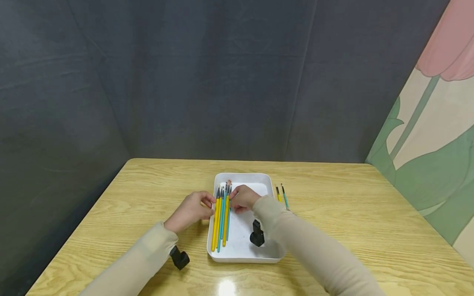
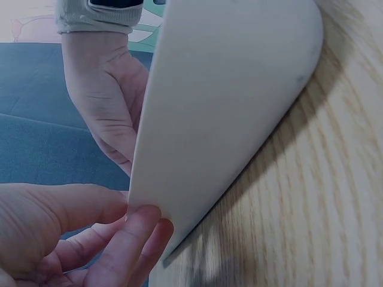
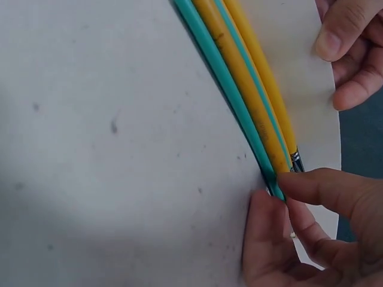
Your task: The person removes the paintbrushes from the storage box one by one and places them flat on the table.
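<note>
A white tray [image 1: 240, 230] holds several yellow and teal paintbrushes [image 1: 214, 230], lying side by side along its left wall with bristles toward the far end. My left hand [image 1: 194, 207] holds the tray's left rim, thumb at the top edge and fingertips [image 2: 146, 215] against the outer wall. Inside the tray, my right hand [image 1: 244, 198] pinches the rightmost teal paintbrush [image 3: 233, 101] near its ferrule. A yellow paintbrush [image 3: 254, 95] lies right against that one. In the head view the right hand covers part of the brushes' upper ends.
A small yellow brush [image 1: 278, 194] and a teal brush [image 1: 284, 196] lie on the wooden table [image 1: 333, 213] to the right of the tray, partly behind the right sleeve [image 1: 307, 238]. A dark curtain [image 1: 222, 82] hangs behind the table.
</note>
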Action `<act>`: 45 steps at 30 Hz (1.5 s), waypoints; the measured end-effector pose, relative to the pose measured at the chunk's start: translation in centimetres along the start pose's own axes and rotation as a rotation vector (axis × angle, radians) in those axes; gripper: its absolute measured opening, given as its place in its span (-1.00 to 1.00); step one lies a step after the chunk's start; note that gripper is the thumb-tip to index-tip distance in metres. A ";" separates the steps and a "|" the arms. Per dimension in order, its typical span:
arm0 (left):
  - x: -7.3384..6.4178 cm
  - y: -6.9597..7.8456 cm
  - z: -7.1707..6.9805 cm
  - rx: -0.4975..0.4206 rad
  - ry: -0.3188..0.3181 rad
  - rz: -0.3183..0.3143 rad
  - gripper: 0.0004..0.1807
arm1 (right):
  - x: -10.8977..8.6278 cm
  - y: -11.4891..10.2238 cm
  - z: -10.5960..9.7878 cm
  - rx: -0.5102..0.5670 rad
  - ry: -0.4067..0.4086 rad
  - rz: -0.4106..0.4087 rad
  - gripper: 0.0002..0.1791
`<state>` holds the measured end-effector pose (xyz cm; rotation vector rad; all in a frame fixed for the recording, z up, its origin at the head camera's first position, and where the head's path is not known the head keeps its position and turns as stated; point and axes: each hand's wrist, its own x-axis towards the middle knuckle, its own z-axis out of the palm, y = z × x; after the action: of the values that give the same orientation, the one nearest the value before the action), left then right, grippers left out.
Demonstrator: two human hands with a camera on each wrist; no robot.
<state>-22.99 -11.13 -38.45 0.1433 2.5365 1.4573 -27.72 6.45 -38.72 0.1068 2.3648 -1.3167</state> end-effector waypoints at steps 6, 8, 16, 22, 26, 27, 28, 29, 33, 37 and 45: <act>0.1 0.1 0.0 0.001 -0.006 0.002 -0.72 | 0.3 -0.2 0.1 -0.012 0.011 0.035 -0.80; 0.0 0.1 0.0 0.001 -0.008 0.002 -0.72 | 0.4 -0.4 0.1 -0.025 0.009 0.040 -0.79; -0.2 0.1 0.0 0.009 -0.009 0.012 -0.74 | 0.7 -0.8 0.6 -0.193 0.026 0.054 -0.76; -0.1 0.1 0.0 0.016 -0.007 0.020 -0.74 | 1.0 -1.0 0.8 -0.231 0.040 0.060 -0.74; -0.1 0.0 0.0 0.014 -0.006 0.024 -0.74 | 1.5 -0.9 0.9 -0.233 0.039 0.042 -0.73; -0.1 0.0 0.0 0.013 -0.006 0.026 -0.74 | 1.6 -0.8 1.0 -0.236 0.038 0.038 -0.72; -0.1 0.0 -0.1 0.012 -0.007 0.028 -0.74 | 1.6 -0.8 1.0 -0.240 0.040 0.033 -0.72; -0.1 0.0 0.0 0.011 -0.007 0.028 -0.74 | 1.7 -0.8 1.0 -0.243 0.041 0.029 -0.72; -0.1 -0.1 0.0 0.006 -0.008 0.019 -0.74 | 1.5 -0.9 0.8 -0.250 0.040 0.022 -0.72; 0.0 -0.1 0.0 0.006 -0.006 0.005 -0.74 | 1.0 -0.9 0.4 -0.209 0.015 0.019 -0.74; -0.1 0.1 0.0 0.001 -0.009 -0.001 -0.73 | 0.2 -0.8 -0.9 -0.026 -0.067 0.030 -0.77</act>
<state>-22.88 -11.13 -38.34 0.1483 2.5295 1.4515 -28.42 6.71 -37.77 0.0883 2.3140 -1.2562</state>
